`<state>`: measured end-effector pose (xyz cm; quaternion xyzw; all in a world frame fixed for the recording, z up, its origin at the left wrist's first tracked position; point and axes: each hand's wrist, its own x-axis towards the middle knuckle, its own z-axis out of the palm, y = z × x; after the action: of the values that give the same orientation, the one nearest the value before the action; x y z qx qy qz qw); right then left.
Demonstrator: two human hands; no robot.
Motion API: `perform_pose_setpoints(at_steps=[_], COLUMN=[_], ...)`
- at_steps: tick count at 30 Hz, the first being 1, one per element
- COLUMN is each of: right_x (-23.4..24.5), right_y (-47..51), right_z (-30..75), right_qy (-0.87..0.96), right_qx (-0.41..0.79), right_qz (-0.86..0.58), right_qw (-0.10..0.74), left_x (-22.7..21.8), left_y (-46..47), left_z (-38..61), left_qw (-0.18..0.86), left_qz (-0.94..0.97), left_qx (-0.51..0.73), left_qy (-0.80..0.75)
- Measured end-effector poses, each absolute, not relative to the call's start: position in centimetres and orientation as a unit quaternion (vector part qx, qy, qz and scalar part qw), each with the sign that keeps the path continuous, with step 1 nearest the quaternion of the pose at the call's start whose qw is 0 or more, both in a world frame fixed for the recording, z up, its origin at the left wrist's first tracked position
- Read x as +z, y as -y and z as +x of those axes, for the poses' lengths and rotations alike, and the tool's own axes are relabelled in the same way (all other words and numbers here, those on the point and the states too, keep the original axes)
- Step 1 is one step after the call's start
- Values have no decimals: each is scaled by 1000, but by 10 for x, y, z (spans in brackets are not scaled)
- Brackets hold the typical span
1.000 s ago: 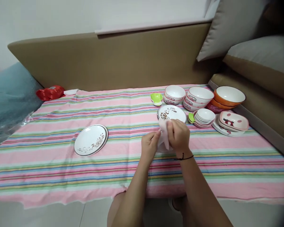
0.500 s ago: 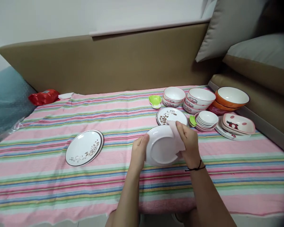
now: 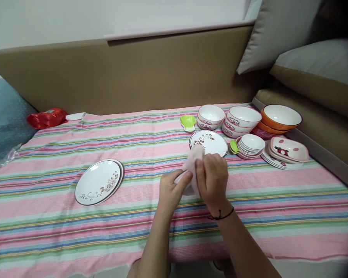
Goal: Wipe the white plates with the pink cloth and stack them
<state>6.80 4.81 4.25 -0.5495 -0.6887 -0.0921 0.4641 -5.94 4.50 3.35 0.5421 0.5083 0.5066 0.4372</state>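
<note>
Over the striped tablecloth, my left hand (image 3: 171, 190) is closed on the edge of a white plate (image 3: 180, 177), thumb on top. The plate is tilted almost edge-on and mostly hidden behind my fingers and a pale cloth (image 3: 195, 156). My right hand (image 3: 213, 178), with a black cord on its wrist, grips the cloth and presses it against the plate. Just beyond lies a flower-patterned plate (image 3: 213, 144). To the left rests a pair of stacked oval plates (image 3: 97, 181) with brown flowers.
At the right stand white bowls (image 3: 243, 116), orange bowls (image 3: 281, 117), small white dishes (image 3: 252, 143) and pink square dishes (image 3: 290, 148). A green leaf-shaped dish (image 3: 188, 122) sits near them. A red package (image 3: 48, 117) lies far left. A brown backrest (image 3: 162, 77) rises behind.
The held plate has turned from showing its underside to nearly edge-on. My right hand has moved left with the cloth, closer to my left hand. The view has shifted slightly.
</note>
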Motion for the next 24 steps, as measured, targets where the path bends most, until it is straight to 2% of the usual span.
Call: perform_pose_setpoints(at_steps=[2, 4, 9, 12, 16, 20, 24], right_x=[42, 39, 31, 31, 29, 19, 9], right_y=[-49, -52, -61, -62, -60, -60, -67], right_z=[70, 76, 92, 92, 82, 66, 60], right_qy=[718, 708, 497, 415, 408, 379, 368], right_qx=[-102, -89, 79, 175, 192, 255, 317], right_qz=[-530, -536, -640, -641, -635, -627, -601], right_qw=[440, 451, 581, 621, 627, 631, 635], left_x=[32, 29, 16, 8, 8, 16, 18], left_y=[-45, -44, -44, -45, -49, -56, -64], left_z=[-54, -49, -46, -47, -43, -39, -50], left_qw=[442, 448, 467, 487, 513, 563, 647], left_qz=[547, 533, 452, 362, 250, 155, 111], left_qx=[503, 507, 544, 590, 639, 700, 670], left_qy=[-502, -508, -531, -533, -516, -411, -346])
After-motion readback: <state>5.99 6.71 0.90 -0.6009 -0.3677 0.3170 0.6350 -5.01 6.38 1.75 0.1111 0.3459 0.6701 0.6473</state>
